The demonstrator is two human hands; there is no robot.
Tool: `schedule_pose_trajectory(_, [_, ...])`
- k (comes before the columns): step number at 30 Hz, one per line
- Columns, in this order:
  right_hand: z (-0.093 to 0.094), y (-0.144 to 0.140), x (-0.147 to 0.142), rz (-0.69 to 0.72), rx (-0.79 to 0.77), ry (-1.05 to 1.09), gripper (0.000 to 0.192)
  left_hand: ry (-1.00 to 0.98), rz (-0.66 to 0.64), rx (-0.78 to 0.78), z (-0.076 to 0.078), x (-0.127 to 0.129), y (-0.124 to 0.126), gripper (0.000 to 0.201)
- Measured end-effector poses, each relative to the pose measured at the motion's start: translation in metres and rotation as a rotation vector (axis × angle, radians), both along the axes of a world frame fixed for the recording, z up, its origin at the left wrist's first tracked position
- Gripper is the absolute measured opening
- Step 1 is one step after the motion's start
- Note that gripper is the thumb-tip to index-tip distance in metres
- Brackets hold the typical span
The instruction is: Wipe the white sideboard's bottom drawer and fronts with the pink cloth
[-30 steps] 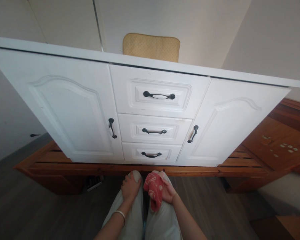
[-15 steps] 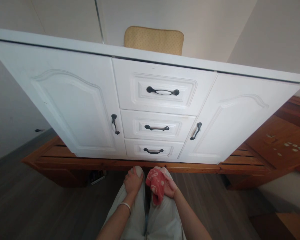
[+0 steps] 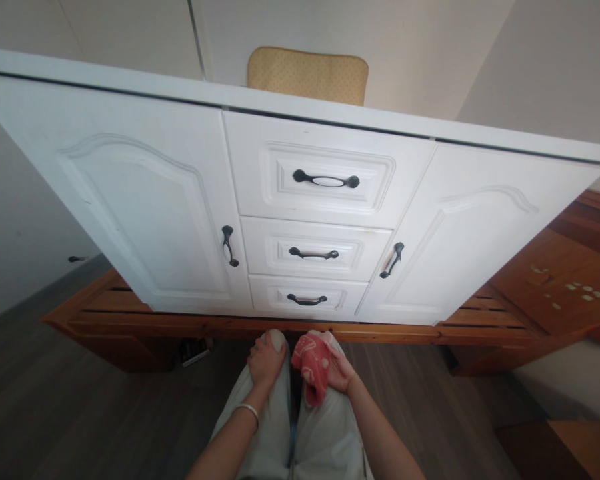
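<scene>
My left hand rests on my left knee, its fingers laid over the pale trousers and holding nothing. On the other knee, my right hand grips a crumpled red cloth with light pink markings. The cloth hangs to the inner side of that hand, over the thigh, and some of its folds are hidden. In front of both knees stands a white cabinet, with all its doors and drawers shut; neither hand touches it.
The cabinet sits on a slatted wooden bench. Dark metal handles stick out from its fronts. Behind its top edge shows a tan dotted panel. A brown box-like thing lies on the floor at the lower right.
The view has shifted very slightly. Both hands and the red cloth stay where they were on the knees.
</scene>
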State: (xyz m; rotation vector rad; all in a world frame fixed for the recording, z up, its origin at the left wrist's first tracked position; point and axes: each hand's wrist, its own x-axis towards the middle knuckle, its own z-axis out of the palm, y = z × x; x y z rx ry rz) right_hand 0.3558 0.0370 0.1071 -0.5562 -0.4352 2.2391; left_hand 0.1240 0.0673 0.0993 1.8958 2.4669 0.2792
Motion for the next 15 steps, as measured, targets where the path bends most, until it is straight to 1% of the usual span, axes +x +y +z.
schedule_pose_trajectory(4, [0.0025,-0.001,-0.0006,-0.028,-0.02,0.012,0.049,-0.005,-0.003,0.01,0.002,0.0001,-0.0006,0.064])
schedule_pose_trajectory(8, [0.0041,-0.0019,-0.0008,-0.034,-0.005,-0.043,0.054,-0.013,-0.003,0.014,0.0014,-0.0003,-0.0009,0.064])
schedule_pose_trajectory(11, [0.0044,-0.0019,-0.0006,-0.037,0.015,-0.063,0.054,-0.017,0.001,0.009,0.0021,-0.0003,-0.0009,0.064])
schedule_pose_trajectory(15, [0.0048,-0.0022,0.0,-0.025,0.018,-0.036,0.054,-0.023,0.0,-0.005,0.0046,-0.0005,-0.0006,0.064])
